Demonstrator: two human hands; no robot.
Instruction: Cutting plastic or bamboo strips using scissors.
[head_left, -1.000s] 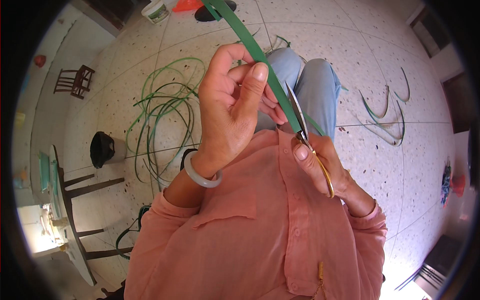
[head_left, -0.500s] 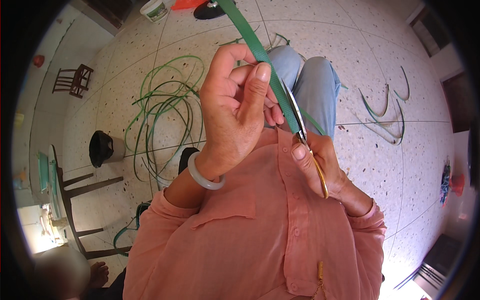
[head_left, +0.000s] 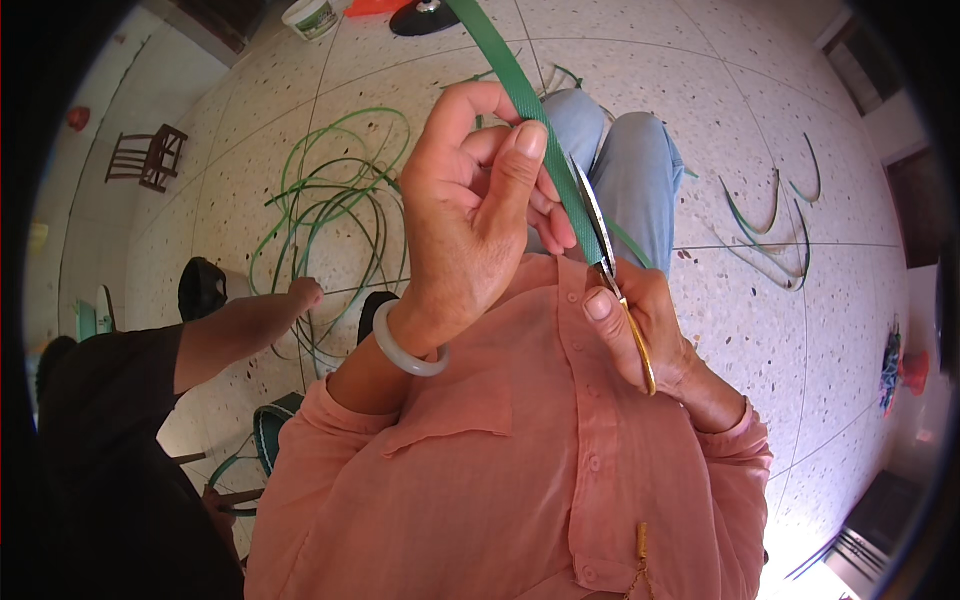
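Note:
A flat green strap [head_left: 501,62] with a woven-looking surface slants down from the top of the view. My left hand [head_left: 475,200] pinches it between thumb and fingers, with a pale bangle on that wrist. In my right hand [head_left: 645,330] is a pair of scissors [head_left: 601,228] with yellow-gold handles. Their blades point upward and lie along the strap's right edge, near its lower end. Whether the blades are cutting into it I cannot tell. A narrower green strip [head_left: 628,243] shows behind the scissors, over my jeans.
Loose coils of green strapping [head_left: 335,215] lie on the speckled tile floor to the left. Cut strips [head_left: 770,225] are scattered at right. A person in dark clothes [head_left: 110,430] is at the left, one arm over the coils. A black-lined bin [head_left: 203,290] and a small wooden chair [head_left: 150,158] stand beyond.
A person in dark clothes has come in at the left, reaching toward the coils and covering part of the bin and the furniture there. My hands, strap and scissors have barely moved.

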